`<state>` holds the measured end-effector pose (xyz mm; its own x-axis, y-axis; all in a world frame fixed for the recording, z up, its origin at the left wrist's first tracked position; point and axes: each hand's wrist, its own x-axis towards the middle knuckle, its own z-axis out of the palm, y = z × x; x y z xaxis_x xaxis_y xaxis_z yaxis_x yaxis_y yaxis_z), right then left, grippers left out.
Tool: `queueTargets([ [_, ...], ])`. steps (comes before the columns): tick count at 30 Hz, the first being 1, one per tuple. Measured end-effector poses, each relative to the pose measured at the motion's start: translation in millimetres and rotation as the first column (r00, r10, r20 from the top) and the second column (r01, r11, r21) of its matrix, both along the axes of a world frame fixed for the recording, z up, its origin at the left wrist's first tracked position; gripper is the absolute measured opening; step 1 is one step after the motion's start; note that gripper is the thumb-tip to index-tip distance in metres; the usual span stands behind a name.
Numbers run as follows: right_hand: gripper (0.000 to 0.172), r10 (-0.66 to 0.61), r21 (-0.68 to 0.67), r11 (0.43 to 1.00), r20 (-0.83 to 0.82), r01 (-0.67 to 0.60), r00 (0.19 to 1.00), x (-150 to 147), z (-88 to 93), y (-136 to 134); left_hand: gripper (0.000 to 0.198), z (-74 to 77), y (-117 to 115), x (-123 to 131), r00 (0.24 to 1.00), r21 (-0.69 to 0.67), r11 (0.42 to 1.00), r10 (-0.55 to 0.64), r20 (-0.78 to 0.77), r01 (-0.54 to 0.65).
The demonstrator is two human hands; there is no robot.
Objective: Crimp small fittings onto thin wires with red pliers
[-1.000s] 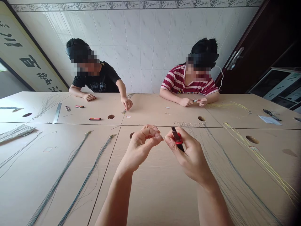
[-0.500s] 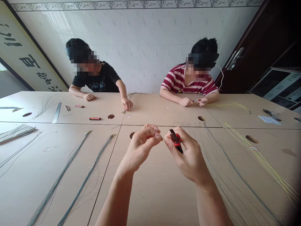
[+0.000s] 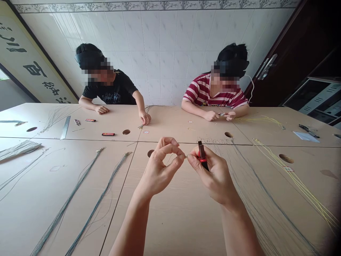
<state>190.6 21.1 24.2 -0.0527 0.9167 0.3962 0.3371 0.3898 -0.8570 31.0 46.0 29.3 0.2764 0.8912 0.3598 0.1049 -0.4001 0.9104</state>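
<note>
My left hand (image 3: pixel 164 165) pinches a tiny gold-coloured piece (image 3: pixel 185 156) between thumb and forefinger. A thin cord (image 3: pixel 169 159) shows faintly inside the loop of those fingers. Opposite it, my right hand (image 3: pixel 211 170) keeps small pliers (image 3: pixel 201 152) with dark jaws and red-and-black grips tucked in the palm, jaws pointing up. Its thumb and forefinger meet at the other side of the tiny piece; whether they grip it too I cannot tell. Both hands are raised over the table (image 3: pixel 176 220).
Blue-grey cord bundles with metal ends (image 3: pixel 87 167) lie left. Yellow cords (image 3: pixel 298 185) and loose grey cords (image 3: pixel 255 199) spread right, below a row of small metal parts (image 3: pixel 213 140). Two co-workers (image 3: pixel 114 89) sit across. A ruler (image 3: pixel 65 127) and red-black markers (image 3: pixel 108 134) lie far left.
My hands have come closer together at the fingertips. The pliers have turned more upright in my right hand, and my left forefinger and thumb form a rounder loop.
</note>
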Motion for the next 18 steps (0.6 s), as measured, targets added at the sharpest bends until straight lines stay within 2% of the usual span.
queueTargets([
  [2, 0.021, -0.007, 0.034, 0.999, 0.031, 0.006, 1.0, -0.1, -1.7, 1.3, 0.012, 0.7, -0.3, -1.3, 1.0, -0.019, 1.0, -0.009, 0.004, 0.009],
  [6, 0.014, -0.006, 0.209, 0.978, 0.138, -0.023, 0.99, 0.7, -5.8, 5.0, 0.013, 3.2, -1.3, -3.9, 0.997, -0.138, 0.989, -0.052, 0.065, 0.061],
  [8, 0.014, -0.008, 0.239, 0.971, 0.16, -0.031, 0.987, 1.7, -6.7, 5.8, 0.013, 3.8, -1.5, -4.3, 0.995, -0.16, 0.984, -0.064, 0.081, 0.076],
  [14, 0.02, 0.002, 0.066, 0.998, 0.094, -0.008, 0.996, 3.5, -3.0, 2.0, 0.011, -1.0, 0.3, -2.2, 1.0, -0.05, 0.998, -0.026, -0.009, 0.026],
  [18, 0.023, -0.023, 0.005, 1.0, 0.066, 0.022, 0.998, 3.0, -1.3, 2.2, 0.012, -2.2, 0.9, -1.9, 1.0, -0.056, 0.998, -0.018, -0.017, 0.017],
])
